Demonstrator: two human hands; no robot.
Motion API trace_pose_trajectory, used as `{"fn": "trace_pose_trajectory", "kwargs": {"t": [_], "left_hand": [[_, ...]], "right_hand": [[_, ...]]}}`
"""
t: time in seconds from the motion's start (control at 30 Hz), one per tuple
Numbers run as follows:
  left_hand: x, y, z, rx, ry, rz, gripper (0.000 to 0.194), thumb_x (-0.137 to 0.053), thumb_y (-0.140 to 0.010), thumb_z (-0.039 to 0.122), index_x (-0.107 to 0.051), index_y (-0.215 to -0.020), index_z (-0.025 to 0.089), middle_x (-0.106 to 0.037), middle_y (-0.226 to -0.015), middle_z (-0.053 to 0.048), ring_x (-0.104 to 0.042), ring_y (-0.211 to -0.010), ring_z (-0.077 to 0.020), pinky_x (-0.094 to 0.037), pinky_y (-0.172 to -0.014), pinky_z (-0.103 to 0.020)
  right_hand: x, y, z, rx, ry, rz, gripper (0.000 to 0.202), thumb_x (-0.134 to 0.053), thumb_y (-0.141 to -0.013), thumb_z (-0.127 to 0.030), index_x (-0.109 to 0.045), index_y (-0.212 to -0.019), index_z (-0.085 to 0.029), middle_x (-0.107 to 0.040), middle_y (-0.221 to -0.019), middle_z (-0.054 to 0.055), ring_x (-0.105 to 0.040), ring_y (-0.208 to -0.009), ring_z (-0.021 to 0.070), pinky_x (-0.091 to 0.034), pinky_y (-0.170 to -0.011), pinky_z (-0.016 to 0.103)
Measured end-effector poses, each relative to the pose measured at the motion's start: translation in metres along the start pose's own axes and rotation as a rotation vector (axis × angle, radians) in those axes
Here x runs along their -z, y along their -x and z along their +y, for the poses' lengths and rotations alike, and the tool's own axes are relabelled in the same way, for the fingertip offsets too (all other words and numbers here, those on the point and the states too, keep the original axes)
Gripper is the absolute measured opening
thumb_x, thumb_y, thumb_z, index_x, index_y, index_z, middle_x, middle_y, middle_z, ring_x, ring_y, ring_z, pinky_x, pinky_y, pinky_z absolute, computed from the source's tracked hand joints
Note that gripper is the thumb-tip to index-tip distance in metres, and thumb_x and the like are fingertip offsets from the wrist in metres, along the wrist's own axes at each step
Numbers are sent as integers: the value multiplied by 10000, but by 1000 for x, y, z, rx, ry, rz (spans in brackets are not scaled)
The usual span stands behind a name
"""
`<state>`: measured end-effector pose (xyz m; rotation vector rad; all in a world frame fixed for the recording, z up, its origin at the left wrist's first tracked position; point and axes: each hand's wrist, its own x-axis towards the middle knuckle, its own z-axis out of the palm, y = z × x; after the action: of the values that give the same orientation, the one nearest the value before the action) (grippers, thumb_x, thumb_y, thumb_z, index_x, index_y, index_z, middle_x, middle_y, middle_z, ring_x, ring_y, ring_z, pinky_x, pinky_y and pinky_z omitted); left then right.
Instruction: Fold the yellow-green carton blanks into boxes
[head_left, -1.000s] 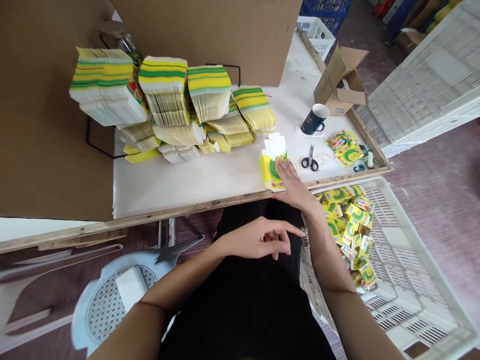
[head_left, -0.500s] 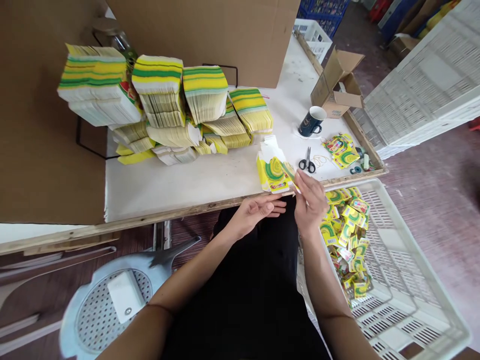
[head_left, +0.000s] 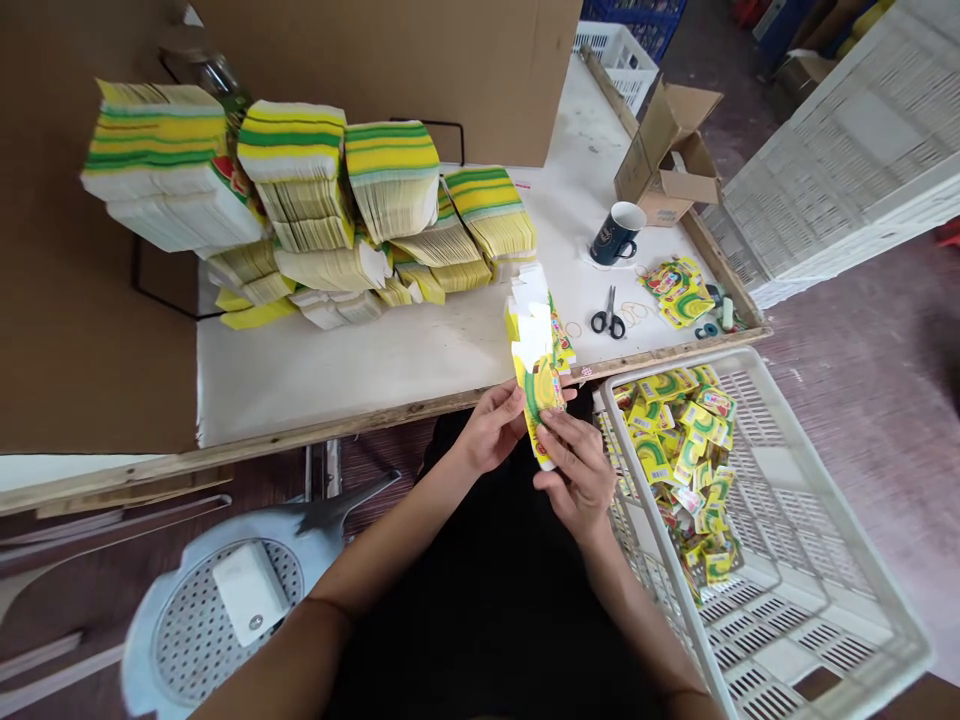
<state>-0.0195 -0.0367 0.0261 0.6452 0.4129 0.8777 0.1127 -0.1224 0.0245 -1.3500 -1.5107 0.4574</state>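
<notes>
Person's left hand (head_left: 493,430) and right hand (head_left: 579,462) are both pinching a yellow carton (head_left: 540,392) at the wood-edged white table (head_left: 337,370); mug (head_left: 615,236) and scissors (head_left: 609,314) on it, crate (head_left: 787,470) alongside, reddish floor (head_left: 847,345).

No wording legible: print on yellow carton (head_left: 541,392), dark mug (head_left: 613,238), small boxes (head_left: 688,456) too small.

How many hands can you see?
2. The left hand holds the yellow carton from its left side, and the right hand is at the carton's lower end. Part of the left hand hides behind the carton; no other hand shows.
</notes>
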Motion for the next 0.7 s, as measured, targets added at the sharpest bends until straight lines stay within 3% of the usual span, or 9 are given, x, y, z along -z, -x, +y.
{"fn": "trace_pose_trajectory", "kwargs": {"t": [0.07,0.13,0.23,0.33,0.5,0.7], "left_hand": [[-1,2,3,-4,-18,16,540,-809,-762,561,-748,-1137,176,-779,-1154,-138,-686,-1214,-344,-561,-1022,-459],[-3,3,5,-9,-47,26,544,-841,-729,539,-750,-1120,171,-781,-1144,-139,-687,-1211,-349,-553,-1028,-457],[-3,4,1,-23,-81,48,539,-850,-730,506,-737,-1135,167,-776,-1150,-137,-682,-1215,-338,-540,-1035,-440],[0,2,-7,-55,-133,133,564,-844,-738,503,-704,-1165,162,-781,-1098,-114,-699,-1169,-310,-549,-1003,-424],[2,1,-16,-109,-240,233,602,-804,-782,519,-599,-1235,179,-767,-1085,-80,-713,-1096,-250,-547,-975,-377],[-2,10,-14,-151,-317,235,865,-847,-785,359,-252,-1405,263,-762,-1111,-70,-738,-1031,-209,-540,-939,-338]], "right_hand": [[1,0,0,-39,-7,63,442,-597,-906,-615,-753,-1233,-361,-702,-1327,71,-622,-1274,338,-476,-1086,572],[0,-2,2,-144,-19,173,484,-599,-925,-577,-691,-1333,-333,-661,-1374,89,-618,-1257,322,-475,-1090,547],[-5,-8,6,-350,-86,144,500,-700,-894,-472,-666,-1357,-286,-730,-1214,91,-695,-1030,272,-554,-955,459],[-8,-11,7,-462,-131,81,428,-714,-887,-453,-711,-1259,-240,-772,-983,58,-698,-838,224,-571,-818,377],[-8,-10,4,-486,-144,124,249,-703,-900,-454,-724,-970,-215,-727,-769,12,-641,-664,172,-529,-670,304],[0,-13,8,-386,-101,157,253,-696,-917,-397,-707,-1100,-222,-739,-1017,60,-673,-873,202,-532,-797,334]]}}
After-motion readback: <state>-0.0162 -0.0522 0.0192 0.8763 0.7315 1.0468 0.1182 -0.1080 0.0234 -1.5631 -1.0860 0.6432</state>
